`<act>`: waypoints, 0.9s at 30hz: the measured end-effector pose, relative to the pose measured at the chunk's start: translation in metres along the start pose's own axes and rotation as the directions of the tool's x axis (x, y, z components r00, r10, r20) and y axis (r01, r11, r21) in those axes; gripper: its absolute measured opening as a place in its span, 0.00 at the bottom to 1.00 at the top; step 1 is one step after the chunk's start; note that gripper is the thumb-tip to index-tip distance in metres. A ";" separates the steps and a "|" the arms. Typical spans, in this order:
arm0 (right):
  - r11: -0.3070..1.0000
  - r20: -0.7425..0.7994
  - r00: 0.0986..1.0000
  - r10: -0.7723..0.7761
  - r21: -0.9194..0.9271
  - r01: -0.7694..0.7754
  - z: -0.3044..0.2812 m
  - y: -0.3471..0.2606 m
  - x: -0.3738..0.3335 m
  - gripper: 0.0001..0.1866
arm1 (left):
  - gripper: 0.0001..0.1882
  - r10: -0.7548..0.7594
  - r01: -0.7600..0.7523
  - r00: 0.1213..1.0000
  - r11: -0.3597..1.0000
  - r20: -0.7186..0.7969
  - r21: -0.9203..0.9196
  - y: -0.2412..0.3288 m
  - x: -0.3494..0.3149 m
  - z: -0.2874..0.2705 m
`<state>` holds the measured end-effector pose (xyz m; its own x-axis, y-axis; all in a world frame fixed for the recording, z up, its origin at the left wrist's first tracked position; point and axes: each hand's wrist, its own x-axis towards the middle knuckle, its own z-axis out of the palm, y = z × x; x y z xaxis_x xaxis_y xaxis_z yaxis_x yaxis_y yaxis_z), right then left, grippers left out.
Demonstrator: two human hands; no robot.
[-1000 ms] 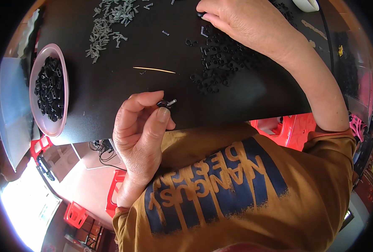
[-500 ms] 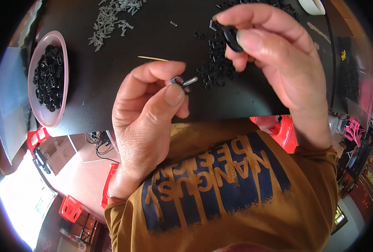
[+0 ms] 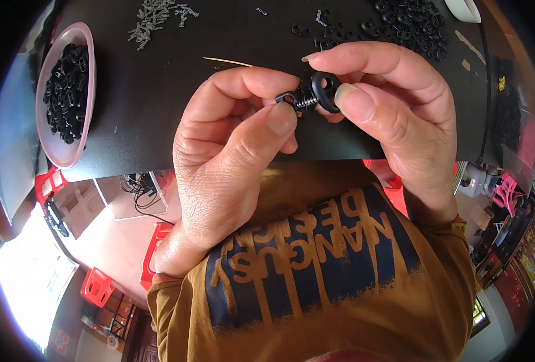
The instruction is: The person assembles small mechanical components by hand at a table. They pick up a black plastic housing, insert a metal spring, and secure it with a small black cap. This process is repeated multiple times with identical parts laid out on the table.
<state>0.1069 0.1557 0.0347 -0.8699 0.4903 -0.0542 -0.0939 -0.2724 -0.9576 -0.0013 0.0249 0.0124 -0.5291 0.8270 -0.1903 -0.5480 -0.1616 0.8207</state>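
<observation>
My left hand (image 3: pixel 231 136) pinches a small black plastic piece (image 3: pixel 288 98) with a hole in it between thumb and forefinger. A thin metal coil spring (image 3: pixel 306 103) sticks out from that piece toward the right. Thumb and fingers of my right hand (image 3: pixel 400 114) grip a rounded black cord lock part (image 3: pixel 326 100) with holes through it. The spring's far end meets this part; whether it sits inside cannot be made out. Both hands are close together above the table's near side.
A pink bowl (image 3: pixel 41 123) of black pieces stands at the left of the dark table (image 3: pixel 135 120). Springs (image 3: pixel 151 23) lie heaped at the far left, black parts (image 3: pixel 412 27) at the far right. A wooden toothpick (image 3: pixel 226 61) lies beyond my left hand. A white container (image 3: pixel 464 10) stands in the far right corner.
My hands have come together: the left moved right and the right moved down. The spring, pointing free before, now reaches the rounded part. The view has shifted slightly.
</observation>
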 end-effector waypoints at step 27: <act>0.556 0.386 0.826 -0.411 -0.612 0.563 -0.008 0.010 0.010 0.13 | 0.10 0.045 -0.044 0.999 0.998 -0.015 0.052 -0.007 -0.004 -0.004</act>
<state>0.1014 0.1648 0.0219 -0.8669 0.1970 0.4578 -0.2455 0.6307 -0.7362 0.0018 0.0200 0.0055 -0.5627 0.8107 -0.1614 -0.4896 -0.1695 0.8553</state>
